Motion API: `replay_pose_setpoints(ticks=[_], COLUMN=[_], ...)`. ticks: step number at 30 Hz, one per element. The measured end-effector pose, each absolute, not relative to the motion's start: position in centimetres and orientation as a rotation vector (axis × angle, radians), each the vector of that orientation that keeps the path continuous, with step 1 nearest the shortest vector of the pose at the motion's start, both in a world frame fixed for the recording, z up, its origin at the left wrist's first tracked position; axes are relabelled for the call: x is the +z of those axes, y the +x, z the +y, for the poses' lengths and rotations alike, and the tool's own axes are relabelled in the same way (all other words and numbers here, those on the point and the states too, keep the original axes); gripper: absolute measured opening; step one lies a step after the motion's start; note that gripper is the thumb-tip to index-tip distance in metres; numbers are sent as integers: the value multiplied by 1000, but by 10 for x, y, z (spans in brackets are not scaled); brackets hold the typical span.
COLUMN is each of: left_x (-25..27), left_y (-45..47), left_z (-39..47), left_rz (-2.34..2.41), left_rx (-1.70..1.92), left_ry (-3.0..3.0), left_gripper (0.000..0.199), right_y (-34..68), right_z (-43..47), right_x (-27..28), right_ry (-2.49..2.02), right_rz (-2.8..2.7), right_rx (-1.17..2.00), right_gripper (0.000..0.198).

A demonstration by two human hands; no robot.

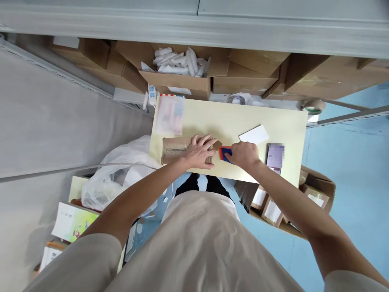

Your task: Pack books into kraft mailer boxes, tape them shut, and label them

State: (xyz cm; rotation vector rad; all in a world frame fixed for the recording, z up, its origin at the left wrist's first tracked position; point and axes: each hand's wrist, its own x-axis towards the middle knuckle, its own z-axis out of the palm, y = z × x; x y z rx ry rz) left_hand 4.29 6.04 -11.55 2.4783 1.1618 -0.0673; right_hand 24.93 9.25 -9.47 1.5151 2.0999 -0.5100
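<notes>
A small brown cardboard box point(174, 150) lies near the front left of the pale table. My left hand point(200, 152) rests over its right end, fingers spread and pressing down on it. Just to the right, my right hand point(245, 155) is closed around a blue-and-orange hand tool point(225, 154); most of the tool is hidden under my fingers. A short brown piece point(216, 145) shows between the box and the tool; whether it is tape or cardboard I cannot tell. Behind my right hand lies a white card or flat box point(253, 134).
A phone point(275, 156) lies on the table's right point(291, 134). A pale printed sheet point(170, 115) is at the back left. Cardboard boxes, one with white rolled items point(179, 63), line the shelf behind. Tape rolls point(314, 106) sit there. A carton of parcels point(316, 196) stands right; plastic bags point(118, 170) left.
</notes>
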Motion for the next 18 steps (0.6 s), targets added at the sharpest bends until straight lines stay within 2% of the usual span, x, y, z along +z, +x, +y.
replay_pose_setpoints(ticks=[2, 4, 6, 9, 11, 14, 18], left_x=[-118, -120, -118, -110, -103, -103, -130], left_y=[44, 44, 41, 28, 12, -25, -83], left_z=[60, 61, 63, 62, 55, 34, -2], left_rz=[1178, 1169, 1153, 1179, 1280, 1578, 1868], left_rx=[-55, -21, 50, 204, 296, 441, 778], left_ry=[2461, 2435, 2396, 2325, 2281, 2124, 1572], left_gripper=[41, 42, 54, 69, 65, 62, 83], right_y=[239, 246, 260, 278, 281, 275, 268], right_z=[86, 76, 62, 34, 14, -9, -22], right_x=[-95, -98, -104, -123, -143, -173, -191], right_ry=[1458, 1554, 1755, 2019, 2165, 2264, 2304], right_rz=[2122, 2112, 2084, 2073, 2063, 2046, 1952], right_rx=[-514, -509, -479, -487, -529, -623, -730], right_gripper=[39, 45, 52, 44, 36, 36, 48])
